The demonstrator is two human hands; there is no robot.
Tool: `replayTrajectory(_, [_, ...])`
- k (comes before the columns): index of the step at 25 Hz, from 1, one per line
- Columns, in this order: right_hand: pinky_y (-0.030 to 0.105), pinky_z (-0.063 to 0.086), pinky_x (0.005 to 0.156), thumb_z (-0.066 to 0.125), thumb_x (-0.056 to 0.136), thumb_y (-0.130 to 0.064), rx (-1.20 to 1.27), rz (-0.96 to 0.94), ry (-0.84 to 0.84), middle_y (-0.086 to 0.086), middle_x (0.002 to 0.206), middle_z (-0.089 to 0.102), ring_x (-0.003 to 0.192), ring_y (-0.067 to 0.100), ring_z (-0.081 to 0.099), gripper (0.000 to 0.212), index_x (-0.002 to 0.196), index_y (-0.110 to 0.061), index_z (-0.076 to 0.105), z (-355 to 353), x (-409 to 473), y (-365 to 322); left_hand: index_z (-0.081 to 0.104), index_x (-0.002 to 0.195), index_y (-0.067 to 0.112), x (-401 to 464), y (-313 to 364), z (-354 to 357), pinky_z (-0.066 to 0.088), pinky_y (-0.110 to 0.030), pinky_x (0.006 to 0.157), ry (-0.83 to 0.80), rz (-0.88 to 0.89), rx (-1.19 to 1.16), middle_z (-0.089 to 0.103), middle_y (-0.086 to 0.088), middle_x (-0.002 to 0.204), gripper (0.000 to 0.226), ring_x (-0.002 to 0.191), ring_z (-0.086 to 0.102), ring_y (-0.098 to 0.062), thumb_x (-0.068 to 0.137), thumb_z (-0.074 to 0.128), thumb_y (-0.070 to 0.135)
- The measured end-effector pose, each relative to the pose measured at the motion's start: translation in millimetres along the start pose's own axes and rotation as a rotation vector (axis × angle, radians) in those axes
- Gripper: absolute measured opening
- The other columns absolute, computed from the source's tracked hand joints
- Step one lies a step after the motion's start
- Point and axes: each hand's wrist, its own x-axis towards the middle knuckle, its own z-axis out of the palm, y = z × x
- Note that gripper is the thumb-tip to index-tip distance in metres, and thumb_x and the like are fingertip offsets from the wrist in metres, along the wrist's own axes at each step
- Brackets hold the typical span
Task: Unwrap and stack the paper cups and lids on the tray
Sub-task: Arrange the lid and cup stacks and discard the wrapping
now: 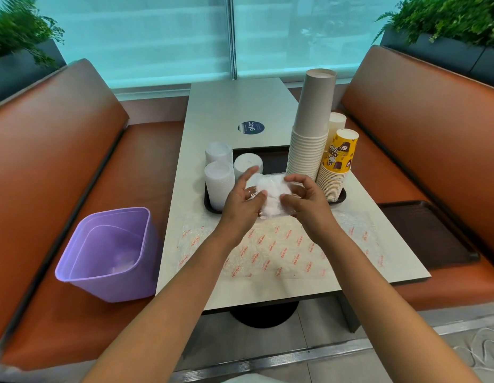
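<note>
So both hands are on a wrapped pack of lids (270, 195), held up just above the near edge of the tray (340, 197), roughly mid-counter (240, 106). The pack's long axis looks like it runs near-to-far, tilted a bit, with its far end pointing at the tray; it's blurry, so I can't tell which end the plastic opens at. The left hand (244, 199) has its grip on the pack's left side, thumb pressed on the wrap, fingers mostly straight and angled up. The right hand (303, 196) has its grip curled around the right side, fingertips arched over the top. Neither hand is nearer, really; the pack sits between them. Unwrapped lid stacks (218, 181) already stand at the tray's left end and cup stacks (309, 150) at its right end. I'd guess the wrap gets peeled off next.
</note>
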Motion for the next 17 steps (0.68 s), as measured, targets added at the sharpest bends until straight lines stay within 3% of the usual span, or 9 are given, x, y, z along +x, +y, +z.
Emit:
replayTrajectory(2, [0.021,0.053,0.062,0.058,0.085,0.009,0.015,0.007,0.073,-0.004,0.096,0.058,0.086,0.012,0.061,0.041,0.106,-0.025,0.051,3.2,0.3,1.0,0.038,0.138,0.027,2.4,-0.1,-0.6,0.056,-0.033,0.082,0.021,-0.092,-0.072,0.057,-0.005,0.114,0.052,0.096,0.063,-0.016,0.092,0.058,0.015])
replayTrajectory(5, [0.031,0.056,0.070,0.058,0.084,0.010,0.082,0.000,0.097,0.002,0.095,0.062,0.090,0.020,0.063,0.046,0.110,-0.026,0.048,6.3,1.7,5.3,0.050,0.130,0.005,2.7,-3.2,-0.5,0.057,-0.027,0.069,-0.057,-0.166,-0.074,0.064,-0.006,0.104,0.043,0.083,0.065,-0.016,0.089,0.062,0.012])
replayTrajectory(7, [0.031,0.057,0.064,0.058,0.086,0.007,0.068,0.040,0.076,0.004,0.095,0.063,0.087,0.023,0.064,0.043,0.116,-0.021,0.047,7.5,0.5,6.9,0.056,0.123,-0.001,2.6,-6.1,-1.5,0.056,-0.024,0.064,-0.052,-0.160,-0.031,0.067,-0.009,0.099,0.033,0.081,0.064,-0.017,0.091,0.058,0.007])
replayTrajectory(9, [0.028,0.056,0.056,0.059,0.088,0.002,0.028,0.106,0.040,0.009,0.099,0.062,0.081,0.023,0.065,0.037,0.118,-0.015,0.049,7.9,-1.7,7.9,0.056,0.120,0.003,1.6,-4.5,-2.8,0.055,-0.024,0.064,-0.024,-0.135,0.001,0.065,-0.013,0.109,0.028,0.084,0.064,-0.019,0.092,0.056,0.005])
replayTrajectory(13, [0.026,0.054,0.055,0.058,0.088,0.005,0.019,0.111,0.092,0.007,0.094,0.058,0.067,0.016,0.063,0.044,0.124,-0.014,0.041,7.6,-5.2,11.5,0.043,0.114,0.043,-6.7,-3.1,-5.5,0.057,-0.028,0.070,-0.068,0.005,0.031,0.048,-0.006,0.125,0.051,0.104,0.059,-0.023,0.090,0.057,0.001])
replayTrajectory(15, [0.026,0.054,0.056,0.056,0.089,0.005,0.042,0.077,0.119,0.005,0.094,0.057,0.068,0.016,0.062,0.049,0.122,-0.024,0.034,6.2,-8.8,12.1,0.052,0.107,0.039,-14.0,-7.1,-6.2,0.054,-0.031,0.073,-0.170,-0.041,-0.089,0.051,-0.007,0.119,0.038,0.100,0.059,-0.023,0.093,0.054,0.004])
replayTrajectory(17, [0.024,0.053,0.054,0.053,0.090,0.006,0.029,0.043,0.068,0.007,0.097,0.057,0.070,0.016,0.061,0.043,0.113,-0.026,0.039,4.8,-14.3,13.2,0.061,0.101,0.028,-21.4,-11.5,-7.8,0.052,-0.031,0.073,-0.248,-0.158,-0.194,0.060,-0.006,0.106,0.021,0.094,0.061,-0.023,0.096,0.049,0.011])
